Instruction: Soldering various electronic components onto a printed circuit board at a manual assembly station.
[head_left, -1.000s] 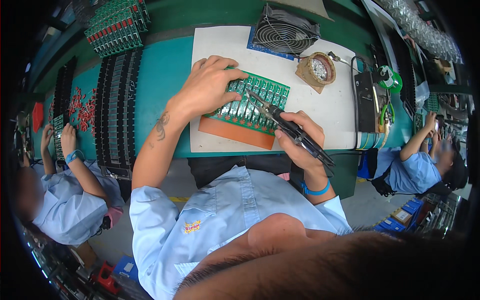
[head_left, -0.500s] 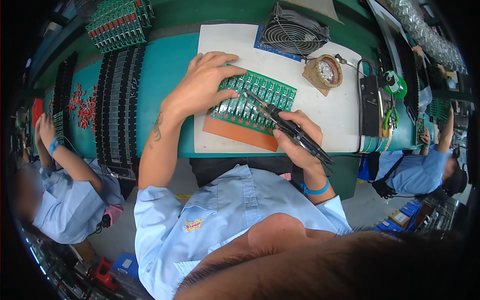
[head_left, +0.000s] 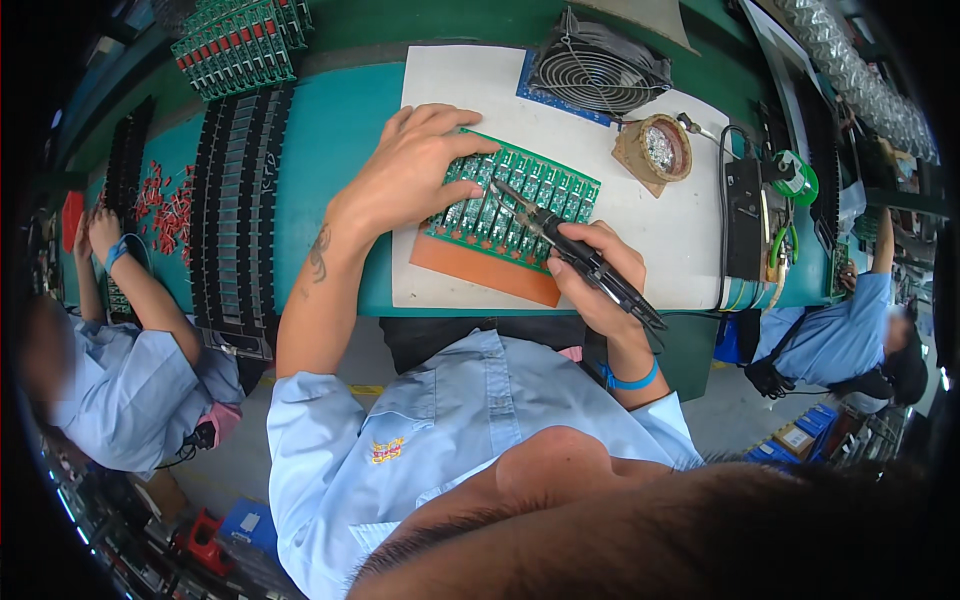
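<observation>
A green panel of several joined circuit boards (head_left: 540, 195) lies slanted on an orange-brown sheet (head_left: 485, 268). My left hand (head_left: 415, 160) rests over the panel's left end, its fingers spread and its thumb on the board face. In my right hand (head_left: 605, 275) is a black soldering iron (head_left: 585, 258), gripped like a pen, with a cord at its rear. The iron's thin metal tip points up and left to the panel's middle, near my left thumb. Whether the tip touches a joint is too small to tell.
A white sheet (head_left: 440, 85) covers the teal mat. Behind stand a black fan (head_left: 600, 75) and a round pot of silvery shavings (head_left: 660, 148). To the right is a black box (head_left: 742, 215) beside a green solder spool (head_left: 797, 177). Black racks (head_left: 235, 220) and red parts (head_left: 170, 215) lie left. Co-workers sit both sides.
My hands and the soldering iron keep almost the same pose over the panel. The whole bench view has shifted slightly right. The left co-worker's hands and the right co-worker's arm have moved a little.
</observation>
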